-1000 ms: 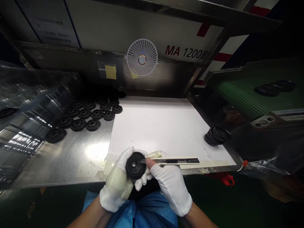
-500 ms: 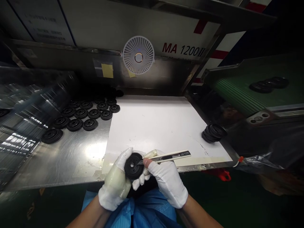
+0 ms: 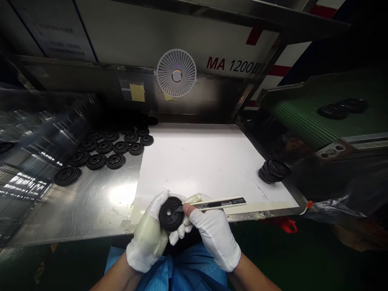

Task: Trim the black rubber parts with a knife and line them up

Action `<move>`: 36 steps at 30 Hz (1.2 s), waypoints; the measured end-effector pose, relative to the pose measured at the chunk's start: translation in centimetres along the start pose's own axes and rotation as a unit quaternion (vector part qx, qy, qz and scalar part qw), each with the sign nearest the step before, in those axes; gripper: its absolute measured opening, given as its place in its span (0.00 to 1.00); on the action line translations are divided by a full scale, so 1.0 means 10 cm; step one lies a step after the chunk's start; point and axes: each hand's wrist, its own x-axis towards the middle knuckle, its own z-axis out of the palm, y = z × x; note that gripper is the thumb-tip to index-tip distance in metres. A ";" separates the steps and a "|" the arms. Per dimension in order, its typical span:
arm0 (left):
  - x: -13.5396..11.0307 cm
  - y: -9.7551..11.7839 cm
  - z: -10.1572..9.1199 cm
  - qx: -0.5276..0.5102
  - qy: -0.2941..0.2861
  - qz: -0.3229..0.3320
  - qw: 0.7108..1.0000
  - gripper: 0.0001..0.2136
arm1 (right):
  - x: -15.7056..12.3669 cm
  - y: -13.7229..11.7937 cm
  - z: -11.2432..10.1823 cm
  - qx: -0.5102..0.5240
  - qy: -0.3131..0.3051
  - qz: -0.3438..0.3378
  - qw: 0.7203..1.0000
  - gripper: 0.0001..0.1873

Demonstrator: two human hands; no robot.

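My left hand, in a white glove, is closed round a black round plastic disc held just off the near edge of the steel bench. My right hand, also gloved, grips a slim white utility knife whose tip rests on the disc's face near its centre. Both hands sit above my blue-clad lap. The knife's handle points right, over the white sheet.
Several black discs lie in rows on the steel bench at the left. A small stack of discs sits at the sheet's right edge. More discs rest on a green conveyor at right. A white fan hangs behind.
The knife tip has shifted slightly across the disc's face and the knife's angle changed a little. Both hands stay in about the same place; the view moved slightly.
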 end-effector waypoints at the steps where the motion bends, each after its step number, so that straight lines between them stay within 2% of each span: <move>1: 0.00 0.00 0.00 -0.004 -0.005 0.000 1.000 0.29 | 0.00 0.01 0.00 0.000 0.003 -0.004 1.000 0.20; 9: -0.02 0.00 -0.02 -0.005 0.008 -0.003 1.000 0.29 | 0.00 0.00 0.04 0.014 0.001 0.003 1.000 0.21; 16: -0.02 0.00 -0.04 -0.013 -0.013 -0.003 1.000 0.30 | -0.01 0.01 0.05 0.027 -0.002 0.006 1.000 0.20; 21: 0.00 -0.01 -0.05 -0.007 -0.002 -0.001 1.000 0.30 | -0.01 0.02 0.05 0.035 -0.026 0.008 0.999 0.21; 24: -0.01 0.02 -0.03 -0.003 -0.021 0.002 1.000 0.28 | 0.01 0.01 0.00 0.036 -0.037 0.015 0.999 0.20; 26: -0.04 0.05 -0.02 -0.014 -0.028 0.000 0.999 0.26 | 0.03 0.00 -0.06 0.049 -0.024 -0.004 0.999 0.17; 28: -0.07 0.09 -0.02 -0.023 -0.024 0.005 0.999 0.21 | 0.05 -0.03 -0.13 0.074 0.020 -0.037 0.996 0.12; 30: -0.08 0.13 -0.04 0.004 -0.006 0.031 1.000 0.16 | 0.05 -0.07 -0.17 0.102 0.069 -0.061 0.990 0.09; 32: -0.07 0.15 -0.07 0.073 0.033 0.086 0.993 0.15 | 0.03 -0.09 -0.18 0.120 0.088 -0.068 0.987 0.08; 34: -0.03 0.14 -0.10 0.146 0.082 0.148 0.975 0.11 | 0.00 -0.10 -0.15 0.118 0.075 -0.069 0.988 0.07; 36: 0.01 0.09 -0.12 0.187 0.107 0.199 0.956 0.10 | -0.02 -0.09 -0.10 0.106 0.052 -0.080 0.990 0.07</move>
